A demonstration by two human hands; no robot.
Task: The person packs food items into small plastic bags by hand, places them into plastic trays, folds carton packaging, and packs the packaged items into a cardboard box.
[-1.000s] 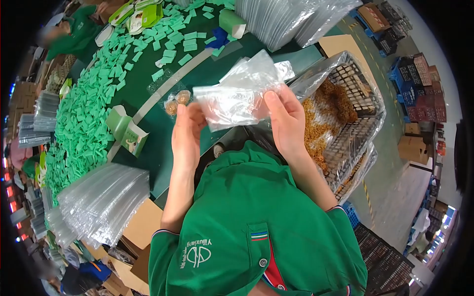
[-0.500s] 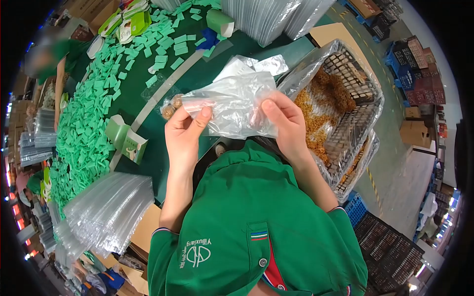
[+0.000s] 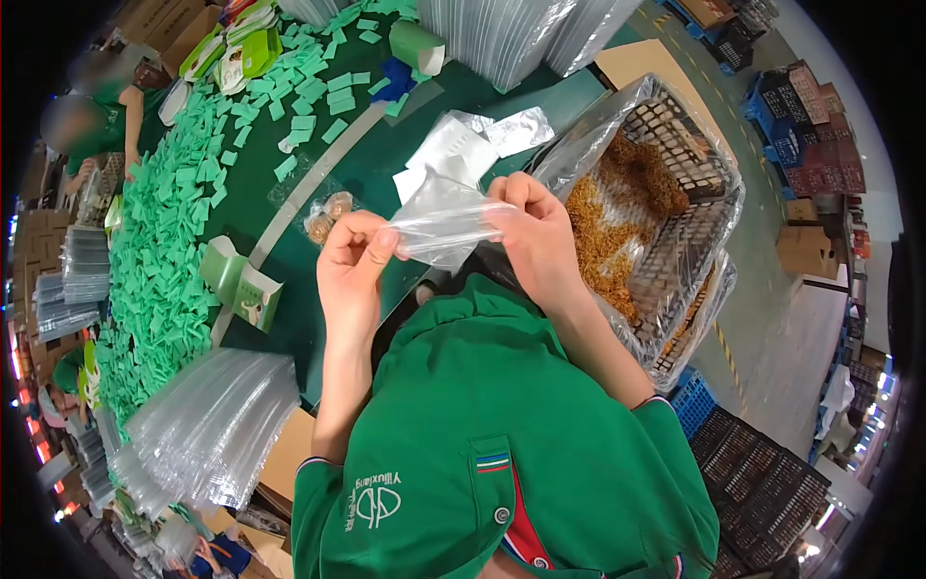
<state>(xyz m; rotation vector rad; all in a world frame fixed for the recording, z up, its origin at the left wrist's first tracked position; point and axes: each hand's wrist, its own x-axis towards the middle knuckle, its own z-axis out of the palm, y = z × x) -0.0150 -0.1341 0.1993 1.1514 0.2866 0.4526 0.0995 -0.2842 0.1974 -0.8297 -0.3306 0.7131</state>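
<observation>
A clear plastic bag (image 3: 442,227) is stretched between my two hands above the front of the green table. My left hand (image 3: 355,259) pinches its left end between thumb and fingers. At the other end, my right hand (image 3: 529,227) grips the bag with bent fingers. The film is gathered into folds and looks flat, with no contents visible. Just beyond it lie white and silvery packets (image 3: 453,147). Near my left hand rests a small clear package of round brown items (image 3: 328,214).
Many small green packets (image 3: 164,261) cover the left of the table. Clear plastic sleeves (image 3: 217,415) are stacked front left, more (image 3: 502,39) at the back. A plastic-lined crate (image 3: 719,207) with orange-brown dried material stands right. Another person (image 3: 106,125) works at far left.
My hands have drawn closer together, and the bag has gone from spread wide to bunched and taut. My right hand has moved left. The packets behind are more exposed.
</observation>
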